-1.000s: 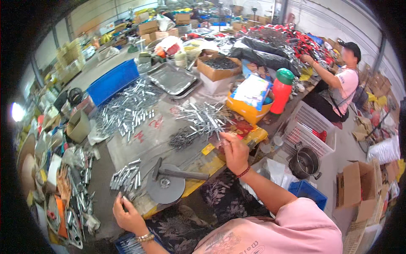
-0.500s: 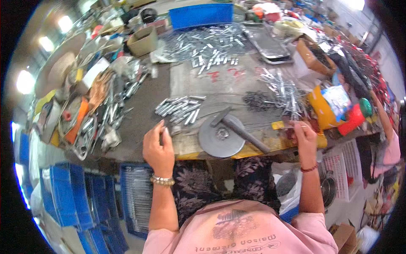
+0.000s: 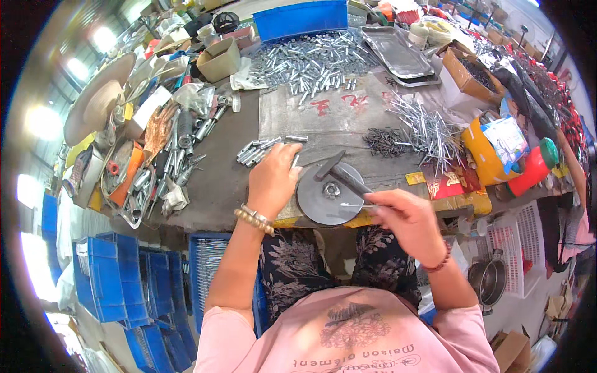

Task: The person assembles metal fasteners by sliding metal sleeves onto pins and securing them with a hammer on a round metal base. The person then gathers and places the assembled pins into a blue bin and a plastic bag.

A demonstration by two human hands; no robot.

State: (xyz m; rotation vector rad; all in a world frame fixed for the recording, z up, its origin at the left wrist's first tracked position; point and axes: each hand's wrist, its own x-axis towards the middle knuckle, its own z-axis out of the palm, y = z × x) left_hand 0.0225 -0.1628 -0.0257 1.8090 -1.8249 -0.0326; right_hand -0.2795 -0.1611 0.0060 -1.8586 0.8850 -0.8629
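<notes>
My left hand (image 3: 275, 177) is at the near right side of a small pile of short metal tubes (image 3: 254, 153). Its fingers are closed on one metal tube (image 3: 295, 161), mostly covered by the hand. My right hand (image 3: 410, 221) pinches a thin metal rod (image 3: 353, 205), which points left over a round grey metal plate (image 3: 311, 200). A hammer (image 3: 349, 181) lies across that plate, its head toward the far side. The end of its handle runs under my right fingers; whether they touch it I cannot tell. A small nut-like metal piece (image 3: 331, 189) sits mid-plate.
Loose thin rods (image 3: 429, 127) and small dark pins (image 3: 384, 142) lie on the right. Farther back are many tubes (image 3: 311, 59), a blue bin (image 3: 301, 22) and metal trays (image 3: 398, 53). Tools (image 3: 180, 143) crowd the left; a yellow container (image 3: 488, 149) and red bottle (image 3: 528, 171) stand right.
My left hand has moved forward and right to the tube pile and closed on a tube. My right hand has come left from beside the rods to the hammer handle, holding a thin rod.
</notes>
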